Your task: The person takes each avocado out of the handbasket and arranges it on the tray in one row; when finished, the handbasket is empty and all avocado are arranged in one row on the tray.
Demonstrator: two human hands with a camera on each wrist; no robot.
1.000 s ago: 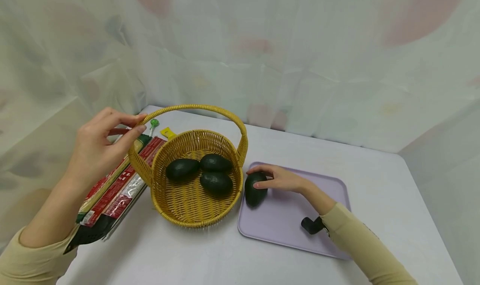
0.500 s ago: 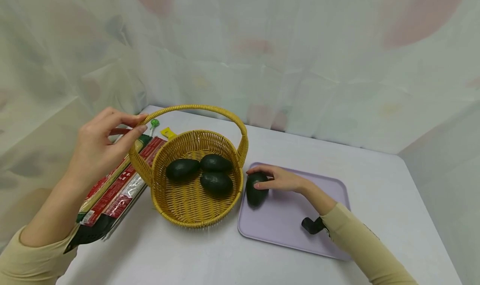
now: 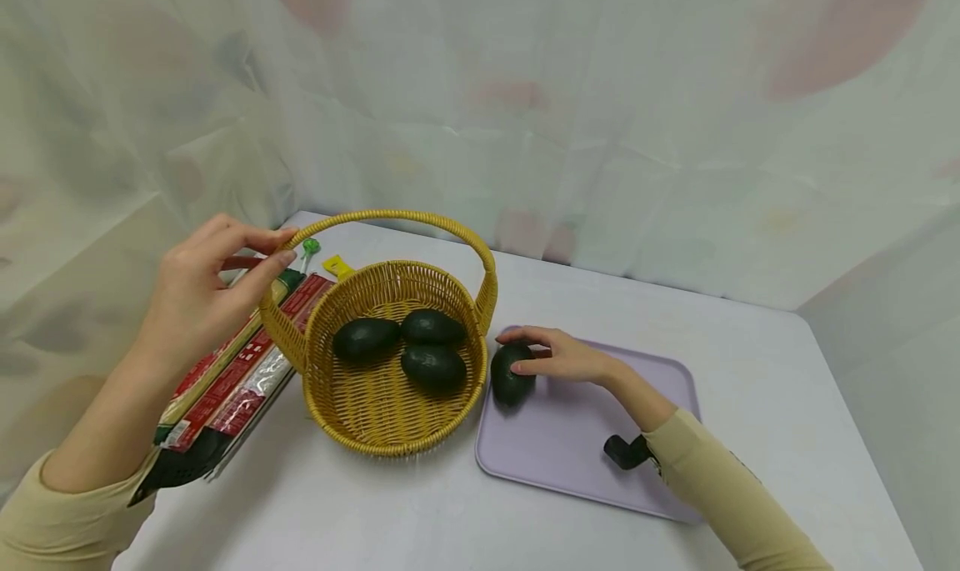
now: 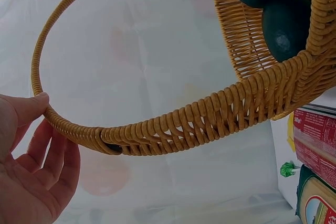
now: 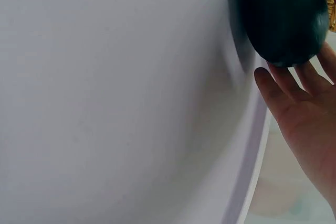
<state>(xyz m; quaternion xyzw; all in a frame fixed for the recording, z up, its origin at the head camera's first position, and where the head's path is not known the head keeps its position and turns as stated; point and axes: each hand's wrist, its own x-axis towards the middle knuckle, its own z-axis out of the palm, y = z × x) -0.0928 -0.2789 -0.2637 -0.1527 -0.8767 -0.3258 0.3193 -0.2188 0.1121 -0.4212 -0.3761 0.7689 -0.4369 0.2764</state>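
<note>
Right hand: the right hand [image 3: 558, 356] curls its fingers [image 5: 294, 85] round an avocado [image 3: 511, 373], gripping it from the far side, thumb on the near flank.
Avocado: dark green, under that grip it sits at the near-left corner of the lilac tray [image 3: 585, 454], just beside the basket wall.
Left hand: the left hand [image 3: 198, 292] is raised with fingers loosely bent, thumb tip [image 4: 32, 103] touching the basket handle [image 3: 390, 216] where it drops to the rim; the other fingers lie behind the handle, and whether they close on it cannot be told.
Basket: the wicker basket [image 3: 375, 421] stands between the two hands, touching the tray's left edge.
Inside the basket: three more avocados [image 3: 431, 366] lie clustered, just left of the gripped one, beyond the wall.
Under the left hand: flat food packets [image 3: 225, 388] in red and green lie on the white table [image 3: 375, 513], against the basket's outer side.
</note>
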